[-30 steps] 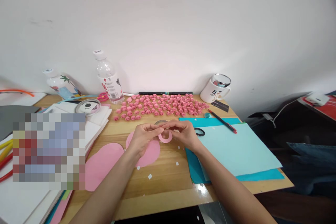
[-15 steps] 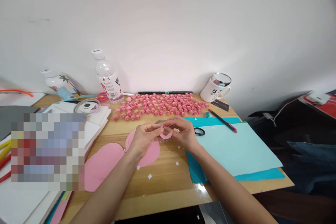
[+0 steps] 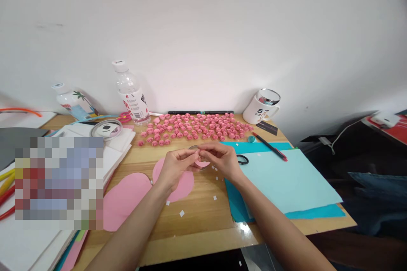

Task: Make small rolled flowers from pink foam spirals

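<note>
Between my two hands is a curled strip of pink paper (image 3: 202, 163), pinched at its upper end. My left hand (image 3: 178, 165) grips it with thumb and forefinger from the left. From the right, the thumb and fingers of my right hand (image 3: 221, 159) close on the same strip. Just behind the fingers a roll of tape (image 3: 192, 147) lies on the table, mostly hidden. Pink paper circles (image 3: 130, 197) rest below and left of my left hand. Beyond both hands spreads a wide cluster of rolled pink paper roses (image 3: 190, 127).
Light blue sheets (image 3: 286, 182) lie at the right with a pencil (image 3: 270, 146) and black scissors handle (image 3: 243, 159). A white mug (image 3: 259, 108) and a plastic bottle (image 3: 132, 93) stand by the wall. Papers (image 3: 117, 152) are stacked left. Small white paper bits (image 3: 182, 213) dot the table (image 3: 203, 224).
My right fingers have drawn in closer to the left fingertips, and less of the pink strip shows between them. The paper circles and roses stay where they were.
</note>
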`<state>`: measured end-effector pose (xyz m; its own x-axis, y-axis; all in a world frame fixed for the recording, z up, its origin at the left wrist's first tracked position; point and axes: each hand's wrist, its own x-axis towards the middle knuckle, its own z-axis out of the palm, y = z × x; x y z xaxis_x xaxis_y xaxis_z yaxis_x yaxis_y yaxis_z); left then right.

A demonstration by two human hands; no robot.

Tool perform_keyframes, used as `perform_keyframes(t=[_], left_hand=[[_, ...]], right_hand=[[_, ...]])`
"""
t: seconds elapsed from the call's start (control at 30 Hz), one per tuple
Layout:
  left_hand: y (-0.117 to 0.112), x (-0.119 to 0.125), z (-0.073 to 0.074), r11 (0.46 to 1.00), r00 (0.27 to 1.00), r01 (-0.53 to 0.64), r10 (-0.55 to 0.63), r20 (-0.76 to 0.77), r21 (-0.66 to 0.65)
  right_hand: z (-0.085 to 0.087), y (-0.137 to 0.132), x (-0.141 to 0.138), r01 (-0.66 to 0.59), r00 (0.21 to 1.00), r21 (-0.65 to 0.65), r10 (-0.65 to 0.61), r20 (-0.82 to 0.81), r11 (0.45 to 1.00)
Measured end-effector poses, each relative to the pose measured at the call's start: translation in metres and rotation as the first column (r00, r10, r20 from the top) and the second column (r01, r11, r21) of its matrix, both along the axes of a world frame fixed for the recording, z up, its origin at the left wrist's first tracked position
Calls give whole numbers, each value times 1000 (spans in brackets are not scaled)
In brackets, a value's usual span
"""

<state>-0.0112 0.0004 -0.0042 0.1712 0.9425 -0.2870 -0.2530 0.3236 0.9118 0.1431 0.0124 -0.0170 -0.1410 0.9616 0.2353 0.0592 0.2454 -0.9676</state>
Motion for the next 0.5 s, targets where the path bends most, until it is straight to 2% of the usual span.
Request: perform_keyframes(t=[0.17, 0.33, 0.5], left_hand=[[1, 0, -2, 999, 999, -49, 49, 9, -14], [-1, 0, 0, 1000, 1000, 10, -10, -21, 29], [-1, 0, 2, 998, 999, 40, -38, -28, 54]], right_hand=[[2, 0, 1, -32, 998, 14, 31, 57, 999], [2, 0, 1, -17, 999, -3, 17, -33, 1000], [2, 0, 2, -13, 999, 4, 13, -41, 1000]])
